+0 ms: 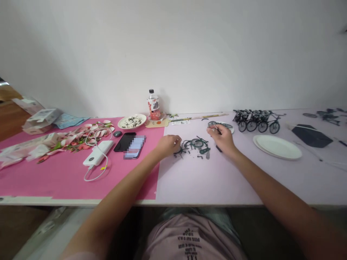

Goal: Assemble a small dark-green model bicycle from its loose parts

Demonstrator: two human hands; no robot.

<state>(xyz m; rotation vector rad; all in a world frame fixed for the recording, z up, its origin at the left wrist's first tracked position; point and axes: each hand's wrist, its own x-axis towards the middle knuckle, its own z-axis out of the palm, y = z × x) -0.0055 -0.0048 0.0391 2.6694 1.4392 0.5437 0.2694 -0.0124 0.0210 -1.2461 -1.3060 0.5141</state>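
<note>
Head view: left hand [169, 145] at left edge of the loose dark parts [195, 143] on the pale table mat [189, 180], fingers curled, can't tell if gripping; right hand [221, 137] pinches a small thin piece right of them, model bicycles [256, 121] standing beyond, farther right.

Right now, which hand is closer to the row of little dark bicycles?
Right. The right hand is a short way left of the bicycles; the left hand is farther off, at the left edge of the loose dark parts.
</note>
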